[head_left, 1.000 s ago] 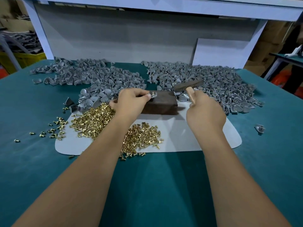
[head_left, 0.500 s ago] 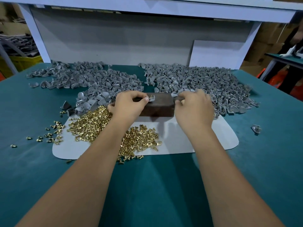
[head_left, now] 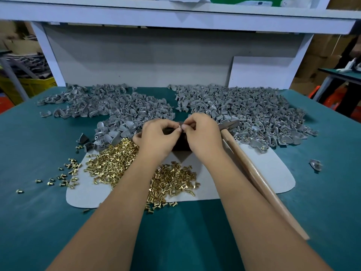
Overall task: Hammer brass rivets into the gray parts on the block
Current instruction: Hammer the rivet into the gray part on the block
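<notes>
Left grip: the left hand (head_left: 156, 137) was curled at frame centre, fingertips pinching something small where they met the other hand; what it pinched was too small to tell
Right grip: the right hand (head_left: 203, 133) was curled likewise, thumb and forefinger pinched against the left's; the item was hidden
Block: the dark block (head_left: 180, 142) lay directly under both hands, mostly covered
Key relation: the hammer (head_left: 259, 178) lay unheld just right of the right wrist, long axis running from its head beside the block to the lower right; the right hand was nearer
Supplies: brass rivets (head_left: 117, 163) were heaped lower left of the hands, gray parts (head_left: 244, 110) piled above
Surface: a pale mat (head_left: 273, 173) on the teal bench (head_left: 39, 212)
Room: a white shelf frame (head_left: 175, 18) behind
</notes>
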